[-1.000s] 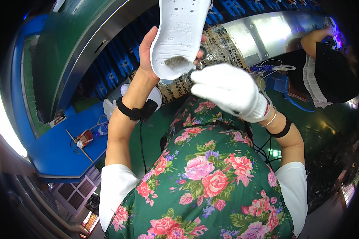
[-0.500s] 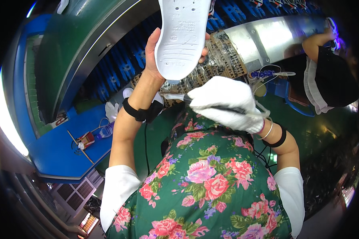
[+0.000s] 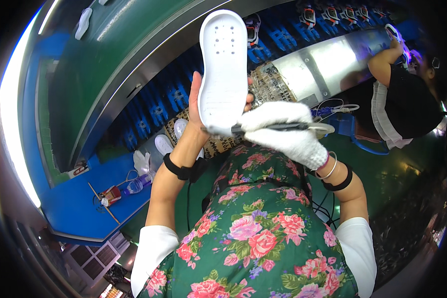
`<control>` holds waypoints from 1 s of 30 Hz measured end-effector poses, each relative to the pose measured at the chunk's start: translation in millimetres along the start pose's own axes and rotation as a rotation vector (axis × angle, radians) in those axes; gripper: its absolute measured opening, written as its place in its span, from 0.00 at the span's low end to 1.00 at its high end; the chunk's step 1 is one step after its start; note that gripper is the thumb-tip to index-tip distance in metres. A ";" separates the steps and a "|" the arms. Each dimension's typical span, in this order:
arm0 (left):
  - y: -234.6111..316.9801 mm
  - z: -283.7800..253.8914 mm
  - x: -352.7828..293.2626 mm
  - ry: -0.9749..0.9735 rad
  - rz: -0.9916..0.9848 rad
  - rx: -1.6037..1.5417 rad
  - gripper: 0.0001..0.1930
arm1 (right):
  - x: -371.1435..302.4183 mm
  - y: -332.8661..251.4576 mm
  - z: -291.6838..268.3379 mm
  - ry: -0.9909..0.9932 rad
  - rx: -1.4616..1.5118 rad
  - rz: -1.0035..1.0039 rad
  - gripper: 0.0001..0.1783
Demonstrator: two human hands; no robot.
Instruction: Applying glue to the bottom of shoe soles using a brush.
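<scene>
My bare left hand [image 3: 197,107] holds a white shoe sole [image 3: 223,69] upright, its inner side facing me. My right hand [image 3: 283,130] wears a white knit glove and grips a thin dark brush [image 3: 278,127] that lies across the glove, its tip at the sole's lower end. Both wrists carry black bands. Below them is my green flowered top [image 3: 253,233].
A curved green conveyor [image 3: 99,59] with blue holders [image 3: 154,107] runs behind the sole. A blue side table [image 3: 84,188] at the left holds a small bottle and a stick. Another person in black [image 3: 407,99] works at the right by a metal panel [image 3: 328,59].
The sole has dropped lower in view so its whole length shows. My right hand drew the brush off the sole, then brought it back to the sole's lower end.
</scene>
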State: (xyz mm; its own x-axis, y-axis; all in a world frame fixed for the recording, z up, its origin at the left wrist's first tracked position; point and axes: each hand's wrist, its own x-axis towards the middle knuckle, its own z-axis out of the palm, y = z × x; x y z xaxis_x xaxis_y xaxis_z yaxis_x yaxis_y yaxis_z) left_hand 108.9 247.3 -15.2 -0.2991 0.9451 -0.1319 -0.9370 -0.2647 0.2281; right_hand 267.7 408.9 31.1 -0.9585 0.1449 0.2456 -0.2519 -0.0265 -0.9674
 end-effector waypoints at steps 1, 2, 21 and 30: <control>-0.4 -0.3 -1.7 0.016 0.028 0.040 0.47 | 5.5 -5.5 -5.1 0.041 -0.040 -0.018 0.10; -2.7 0.3 -4.1 0.010 0.025 0.039 0.47 | 11.4 -9.2 -10.4 0.082 -0.081 -0.035 0.11; -14.7 -5.4 -14.2 0.171 0.103 0.021 0.42 | 3.5 7.2 0.1 -0.050 -0.427 -0.345 0.10; -19.7 -95.2 -60.3 0.505 0.263 -0.005 0.38 | 1.6 29.6 -8.2 0.021 0.371 0.300 0.11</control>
State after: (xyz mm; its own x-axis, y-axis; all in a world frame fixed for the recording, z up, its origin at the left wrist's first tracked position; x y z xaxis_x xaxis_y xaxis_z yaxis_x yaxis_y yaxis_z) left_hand 128.2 177.2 -103.6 -0.5704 0.6384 -0.5167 -0.8199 -0.4804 0.3115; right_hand 259.8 416.5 2.4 -0.9943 0.0963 -0.0458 0.0010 -0.4211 -0.9070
